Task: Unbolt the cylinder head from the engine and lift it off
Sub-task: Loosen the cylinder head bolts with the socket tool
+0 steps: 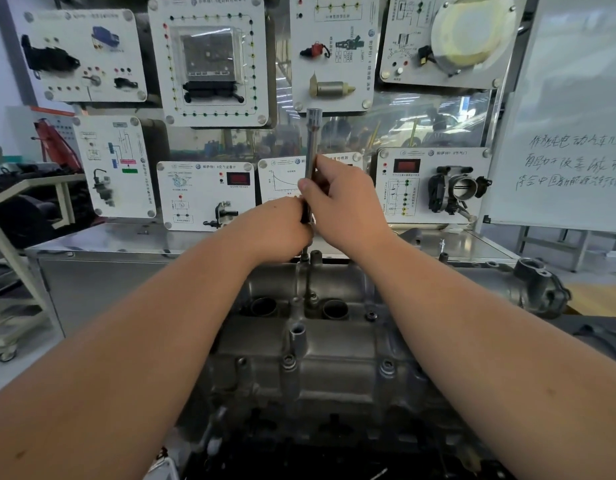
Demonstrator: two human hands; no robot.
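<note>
Straight ahead stands a display wall point(334, 133) of white square training panels point(209, 60) with mounted car parts, wiring diagrams and small coloured sockets. A steel-topped grey bench point(102, 240) runs below it. To the right leans a whiteboard point(573, 112) with handwritten lines; to the left, a cream metal trolley point(19, 306) on castors stands on pale floor.

Automotive training workshop; wall-mounted sensor demonstration panels point(205, 195); whiteboard point(569, 133)

Two hands point(279, 230) point(344, 199), one socket extension point(312, 140), one cylinder head point(334, 344), eight display panels point(209, 60), one whiteboard point(573, 133).
</note>
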